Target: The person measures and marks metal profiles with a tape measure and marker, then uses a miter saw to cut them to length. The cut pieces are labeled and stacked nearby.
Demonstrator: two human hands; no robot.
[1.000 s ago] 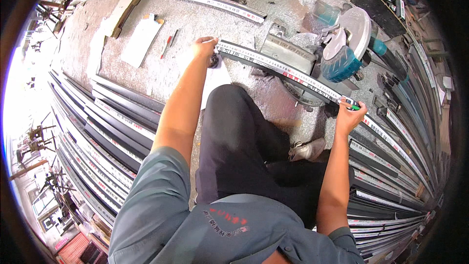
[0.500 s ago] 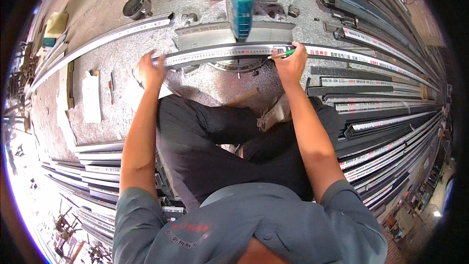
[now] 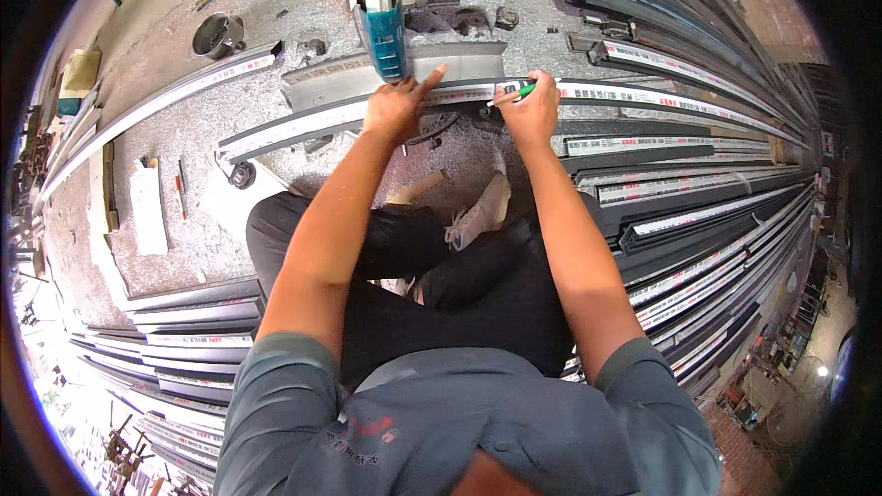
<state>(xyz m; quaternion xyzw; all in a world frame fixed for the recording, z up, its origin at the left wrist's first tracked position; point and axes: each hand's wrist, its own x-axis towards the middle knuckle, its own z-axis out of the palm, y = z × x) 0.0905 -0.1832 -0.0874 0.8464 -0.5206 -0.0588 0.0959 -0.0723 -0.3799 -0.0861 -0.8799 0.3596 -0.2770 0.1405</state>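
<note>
A long metal profile (image 3: 303,130) with white printed film lies crosswise in front of a cutting saw (image 3: 384,32) with a teal guard. My left hand (image 3: 393,112) is closed over the profile just below the guard, its thumb sticking out to the right; its other fingertips are partly hidden. Farther right, my right hand (image 3: 535,112) rests at the profile and pinches a green pen (image 3: 525,90), tip pointing left. A black round thing (image 3: 242,174), apparently a tape measure, sits by the profile's left end on white paper. A tape blade appears to lie along the profile near my hands.
Many long profiles (image 3: 671,145) lie stacked at the right, and more (image 3: 197,340) at the lower left. A dark metal cup (image 3: 218,35), another profile (image 3: 175,83), a red marker (image 3: 180,195) and a white sheet (image 3: 149,207) are on the left. My shoe (image 3: 482,211) is close below the saw.
My left hand has moved right along the profile, from its left end to below the saw guard. My right hand keeps the pen at nearly the same place. The view has shifted slightly.
</note>
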